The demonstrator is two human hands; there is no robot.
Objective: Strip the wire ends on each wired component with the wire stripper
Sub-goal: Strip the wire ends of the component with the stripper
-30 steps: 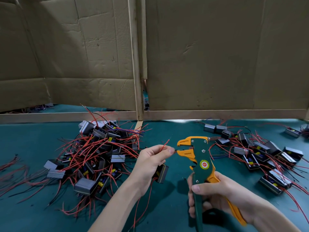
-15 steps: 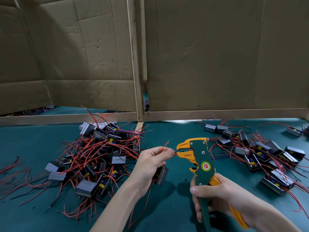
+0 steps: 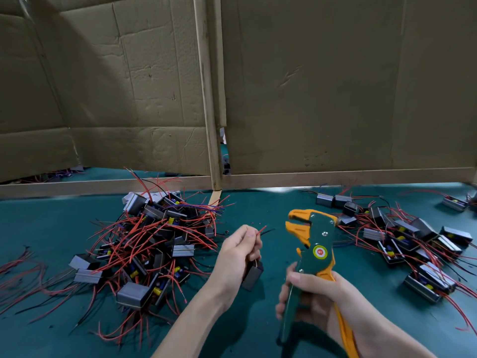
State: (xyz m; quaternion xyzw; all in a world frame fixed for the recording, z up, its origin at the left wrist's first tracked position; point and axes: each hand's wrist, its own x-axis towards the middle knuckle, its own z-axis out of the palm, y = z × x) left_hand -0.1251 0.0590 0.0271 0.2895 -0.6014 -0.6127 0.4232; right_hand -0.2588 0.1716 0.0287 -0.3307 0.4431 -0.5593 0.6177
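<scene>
My left hand (image 3: 238,250) pinches a red wire (image 3: 261,230) and a thin black wire of a small dark wired component (image 3: 253,274) that hangs under my palm. The wire ends point right, a short gap away from the orange jaws of the green and orange wire stripper (image 3: 311,248). My right hand (image 3: 313,297) grips the stripper's handles and holds it upright, jaws facing left and parted.
A big heap of grey components with red and black wires (image 3: 152,244) lies left on the green table (image 3: 258,210). A second, flatter group (image 3: 413,241) lies right. Loose red wires (image 3: 18,264) trail at the far left. A cardboard wall (image 3: 309,86) closes the back.
The wire ends were at the stripper's jaws; now my left hand has drawn them back to the left, out of the jaws. The jaws stand wider apart.
</scene>
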